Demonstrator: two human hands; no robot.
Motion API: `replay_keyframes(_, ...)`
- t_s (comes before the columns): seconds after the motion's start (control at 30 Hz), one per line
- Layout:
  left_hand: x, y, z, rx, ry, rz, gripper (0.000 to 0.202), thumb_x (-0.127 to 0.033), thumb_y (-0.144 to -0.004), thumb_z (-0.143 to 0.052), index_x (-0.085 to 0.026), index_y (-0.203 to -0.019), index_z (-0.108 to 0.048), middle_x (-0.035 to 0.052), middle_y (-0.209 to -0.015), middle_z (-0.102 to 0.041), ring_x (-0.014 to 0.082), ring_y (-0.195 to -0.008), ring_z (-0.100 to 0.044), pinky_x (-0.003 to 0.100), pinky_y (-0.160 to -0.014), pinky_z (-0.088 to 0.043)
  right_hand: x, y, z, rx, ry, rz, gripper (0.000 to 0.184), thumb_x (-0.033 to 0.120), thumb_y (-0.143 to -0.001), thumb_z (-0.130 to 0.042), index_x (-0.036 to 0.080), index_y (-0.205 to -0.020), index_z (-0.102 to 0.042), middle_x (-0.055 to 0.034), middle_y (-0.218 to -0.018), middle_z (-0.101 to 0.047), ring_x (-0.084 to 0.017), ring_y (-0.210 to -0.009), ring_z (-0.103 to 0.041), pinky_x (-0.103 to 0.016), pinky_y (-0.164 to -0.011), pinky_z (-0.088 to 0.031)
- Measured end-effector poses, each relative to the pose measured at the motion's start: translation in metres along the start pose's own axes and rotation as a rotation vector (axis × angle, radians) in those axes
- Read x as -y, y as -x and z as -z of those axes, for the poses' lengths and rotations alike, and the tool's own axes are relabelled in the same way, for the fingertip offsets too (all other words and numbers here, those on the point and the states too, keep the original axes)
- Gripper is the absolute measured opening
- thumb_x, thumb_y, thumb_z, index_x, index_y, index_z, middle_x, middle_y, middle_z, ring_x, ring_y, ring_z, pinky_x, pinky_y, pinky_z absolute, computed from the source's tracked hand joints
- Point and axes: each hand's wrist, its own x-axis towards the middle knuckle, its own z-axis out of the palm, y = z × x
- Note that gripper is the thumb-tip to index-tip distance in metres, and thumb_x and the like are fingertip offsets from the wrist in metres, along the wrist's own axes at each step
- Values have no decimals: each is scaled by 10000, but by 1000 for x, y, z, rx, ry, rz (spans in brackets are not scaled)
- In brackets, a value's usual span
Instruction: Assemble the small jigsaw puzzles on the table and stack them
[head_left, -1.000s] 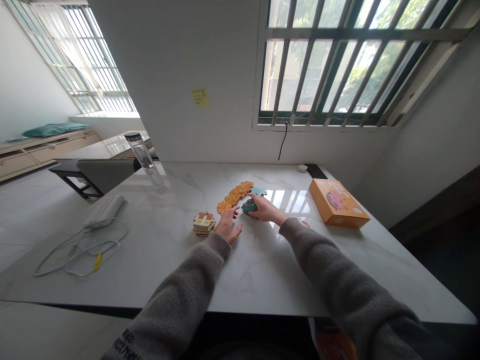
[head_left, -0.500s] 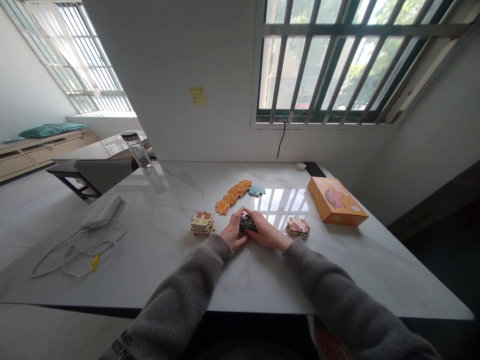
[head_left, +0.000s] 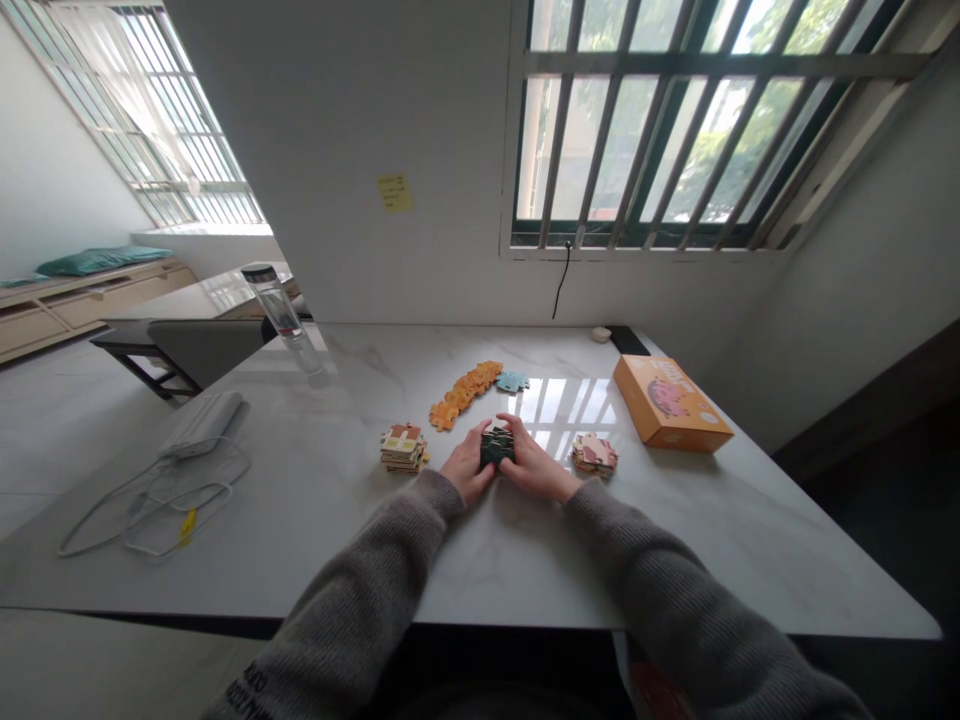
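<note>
Between my two hands is a stack of dark green puzzle pieces (head_left: pixel 497 449), gripped from both sides on the table. My left hand (head_left: pixel 468 464) closes on its left side, and my right hand (head_left: pixel 531 463) curls round its right side. A stack of brown, white and green puzzle pieces (head_left: pixel 403 447) stands left of my left hand. Right of my right hand lies a lower pile of pinkish puzzle pieces (head_left: pixel 595 454). Beyond the hands, orange puzzle pieces (head_left: pixel 466 394) overlap in a slanting row, with light blue pieces (head_left: pixel 513 381) at its right end.
An orange box (head_left: pixel 670 402) lies at the right on the white table (head_left: pixel 337 560). Behind it are a black flat object (head_left: pixel 630 340) and a small white item (head_left: pixel 601 334). A white device (head_left: pixel 201 424) with looped cable lies left; a clear bottle (head_left: pixel 274 300) stands at the back left.
The fingers of my right hand have lifted and drawn apart from the left fingertips, so more of the dark green stack shows. The other piles stay put.
</note>
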Motion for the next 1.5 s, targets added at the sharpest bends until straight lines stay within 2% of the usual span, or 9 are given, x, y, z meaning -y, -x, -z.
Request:
replay_keyframes(0.4, 14, 1, -6, 6, -143, 39, 829, -179, -801, -556, -114, -1557, -220, 195, -1307, -583, 336, -1194, -555, 555, -1086, -394, -12, 11, 1, 25, 173, 115, 604, 157, -908, -548, 194, -1478, -353, -166, -1315, -550, -300, -1240, -526, -526, -1070, -448)
replay_keyframes(0.5, 7, -1, -2, -88, 81, 45, 769, -188, -805, -569, -150, -1528, -309, 174, -1345, -557, 316, -1267, -513, 521, -1126, -377, -10, 9, 5, -67, 149, 184, 519, 121, -905, -556, 224, -1399, -436, -130, -1231, -591, -278, -1153, -568, -495, -1005, -503)
replay_keyframes(0.6, -5, -6, 7, -166, 481, 249, 749, -193, -780, -567, -204, -1497, -348, 155, -1401, -510, 297, -1282, -514, 478, -1028, -483, -3, 8, 10, -178, 173, 272, 430, 116, -941, -521, 230, -1350, -454, -125, -1210, -599, -272, -1149, -560, -483, -987, -513)
replay_keyframes(0.73, -19, -11, 16, -13, 1096, 532, 546, -354, -862, -522, -185, -1378, -465, 151, -1191, -646, 284, -988, -685, 400, -734, -587, 6, 8, 14, -212, 237, 373, 414, 94, -962, -489, 238, -1346, -439, -127, -1255, -590, -269, -1213, -527, -491, -1026, -495)
replay_keyframes(0.83, -24, -11, 17, 79, 1241, 567, 457, -474, -889, -557, -129, -1188, -579, 129, -957, -703, 241, -755, -706, 337, -609, -576, 9, 9, 13, -138, 254, 434, 463, 29, -941, -450, 259, -1343, -443, -109, -1291, -571, -254, -1276, -488, -484, -1058, -488)
replay_keyframes(1.0, -21, -11, 13, -40, 1121, 536, 489, -429, -825, -692, -168, -1206, -533, 50, -862, -671, 172, -635, -662, 279, -542, -542, 12, 11, 10, -97, 238, 425, 490, -2, -873, -473, 257, -1288, -498, -120, -1360, -481, -256, -1356, -409, -488, -1093, -469)
replay_keyframes(1.23, -19, -1, 15, -147, 436, 137, 553, -328, -872, -646, -160, -1368, -466, 134, -1253, -606, 277, -1135, -605, 456, -1045, -465, 5, 11, 5, -210, -66, 165, 481, 109, -872, -530, 236, -1330, -463, -141, -1359, -453, -253, -1248, -529, -477, -1010, -532)
replay_keyframes(1.37, -15, 4, 11, -142, 176, -62, 515, -259, -890, -566, -154, -1382, -459, 150, -1283, -544, 302, -1202, -535, 486, -1096, -412, -8, 10, 0, -94, -94, 70, 594, 130, -918, -473, 231, -1487, -336, -138, -1298, -568, -244, -1167, -604, -500, -1033, -508)
replay_keyframes(1.5, -5, 4, 6, -114, 74, -98, 535, -222, -885, -502, -149, -1407, -410, 150, -1272, -512, 290, -1196, -514, 475, -1090, -415, -16, 12, -3, -48, 23, 118, 604, 102, -899, -454, 190, -1490, -366, -162, -1371, -548, -269, -1285, -535, -514, -1117, -433)
